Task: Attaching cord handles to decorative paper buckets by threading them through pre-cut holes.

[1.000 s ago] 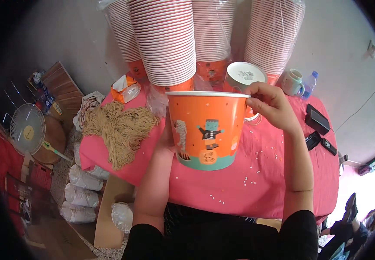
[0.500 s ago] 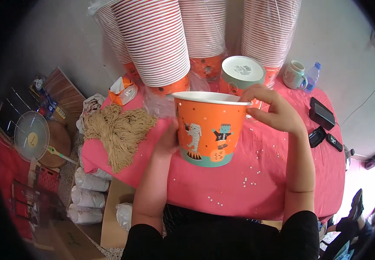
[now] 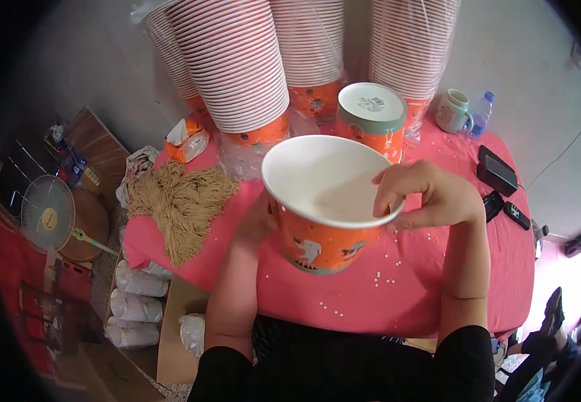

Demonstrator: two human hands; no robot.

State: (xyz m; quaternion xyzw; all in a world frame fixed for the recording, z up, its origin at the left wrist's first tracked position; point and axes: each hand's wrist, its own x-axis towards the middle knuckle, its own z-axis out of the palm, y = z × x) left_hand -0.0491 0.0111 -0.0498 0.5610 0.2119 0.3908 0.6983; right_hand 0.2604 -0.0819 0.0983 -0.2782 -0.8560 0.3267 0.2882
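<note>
An orange paper bucket (image 3: pixel 327 238) with cartoon figures and a white rim is held in the air above the table, tilted so that its bare white inside faces me. My left hand (image 3: pixel 258 218) is closed round its left side, the fingertips hidden behind the wall. On the right of the rim, my right hand (image 3: pixel 431 194) pinches the edge, fingers inside and thumb outside. Beyond it another paper bucket (image 3: pixel 369 124) stands upside down, its pale base up. Tall nested stacks of the same buckets (image 3: pixel 237 67) rise at the back.
A pink-covered table (image 3: pixel 364 305) bears small white dots. Tan yarn (image 3: pixel 183 208) lies at its left; a mug (image 3: pixel 452 112), a plastic bottle (image 3: pixel 482 115) and a black case (image 3: pixel 497 173) stand right. Below left are a fan (image 3: pixel 47 214) and an open carton (image 3: pixel 180 321) beside wrapped white rolls.
The held bucket has tipped toward me, so its inside now shows where its printed side showed before. My right hand has moved down with the rim.
</note>
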